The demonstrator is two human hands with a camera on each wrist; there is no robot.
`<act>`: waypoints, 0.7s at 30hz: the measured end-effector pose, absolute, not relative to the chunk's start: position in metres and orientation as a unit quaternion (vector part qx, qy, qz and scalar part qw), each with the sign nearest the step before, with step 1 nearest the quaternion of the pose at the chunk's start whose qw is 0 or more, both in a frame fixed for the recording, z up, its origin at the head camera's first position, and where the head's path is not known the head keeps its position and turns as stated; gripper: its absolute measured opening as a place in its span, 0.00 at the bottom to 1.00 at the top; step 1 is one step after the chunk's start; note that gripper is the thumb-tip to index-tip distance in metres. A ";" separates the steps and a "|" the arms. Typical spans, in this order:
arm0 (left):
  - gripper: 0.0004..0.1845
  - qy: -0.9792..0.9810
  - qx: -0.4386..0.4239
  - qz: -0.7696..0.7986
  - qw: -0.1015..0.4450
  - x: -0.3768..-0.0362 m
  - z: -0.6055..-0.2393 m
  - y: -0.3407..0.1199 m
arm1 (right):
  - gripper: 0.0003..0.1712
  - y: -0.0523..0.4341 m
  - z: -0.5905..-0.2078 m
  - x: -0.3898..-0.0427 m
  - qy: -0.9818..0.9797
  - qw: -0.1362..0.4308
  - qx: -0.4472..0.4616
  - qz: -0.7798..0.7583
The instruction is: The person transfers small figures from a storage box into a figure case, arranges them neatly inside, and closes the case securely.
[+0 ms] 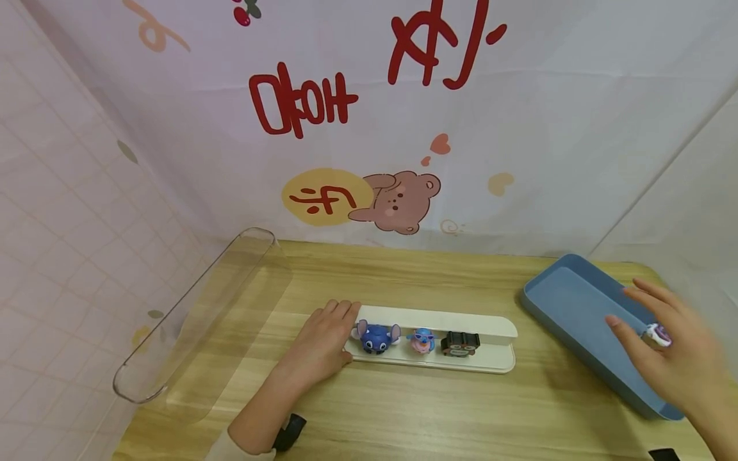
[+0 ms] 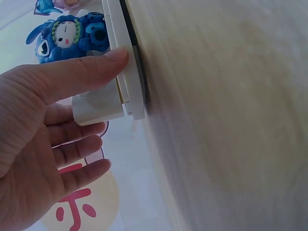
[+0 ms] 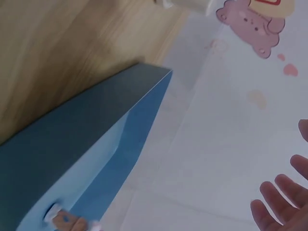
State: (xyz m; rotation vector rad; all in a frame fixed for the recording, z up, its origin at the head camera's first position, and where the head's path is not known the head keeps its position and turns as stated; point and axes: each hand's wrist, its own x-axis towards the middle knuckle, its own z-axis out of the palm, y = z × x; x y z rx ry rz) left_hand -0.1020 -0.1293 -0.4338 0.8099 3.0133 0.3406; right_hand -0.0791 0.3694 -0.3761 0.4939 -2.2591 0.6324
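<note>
A long white two-level display stand [image 1: 496, 326] lies mid-table and carries three small figures: a blue big-eared one [image 1: 376, 339], a smaller blue and pink one [image 1: 423, 341] and a dark brown, boxy one [image 1: 460, 344]. My left hand [image 1: 325, 342] grips the stand's left end; the left wrist view shows its thumb along the front edge and its other fingers behind. Over the blue tray [image 1: 605, 368] at the right hovers my right hand [image 1: 671, 346], fingers spread. Beside its palm shows a white and purple figure [image 1: 659, 334]. The right wrist view shows a brown and white figure [image 3: 67, 221] inside the tray.
A clear plastic cover [image 1: 179, 306] stands at the table's left side. Behind the wooden table [image 1: 415, 410] hangs a white printed cloth [image 1: 519, 121] with a bear and red lettering. A black object [image 1: 290, 432] shows by the left wrist.
</note>
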 end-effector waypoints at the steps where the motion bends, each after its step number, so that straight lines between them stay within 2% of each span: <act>1: 0.52 0.960 0.258 0.107 0.001 -0.102 -0.434 -0.129 | 0.51 0.372 -0.378 -0.080 -0.873 0.371 0.189 0.253; 4: 0.52 0.960 0.258 0.104 0.001 -0.103 -0.433 -0.129 | 0.50 0.380 -0.382 -0.079 -0.870 0.379 0.169 0.265; 9: 0.52 0.961 0.255 0.110 0.004 -0.101 -0.433 -0.129 | 0.38 0.390 -0.387 -0.072 -0.898 0.341 0.092 0.263; 16: 0.52 0.961 0.253 0.112 0.003 -0.100 -0.433 -0.129 | 0.42 0.408 -0.398 -0.073 -0.910 0.324 0.033 0.255; 21: 0.51 0.960 0.257 0.112 -0.005 -0.101 -0.433 -0.130 | 0.48 0.420 -0.402 -0.070 -0.936 0.254 -0.028 0.244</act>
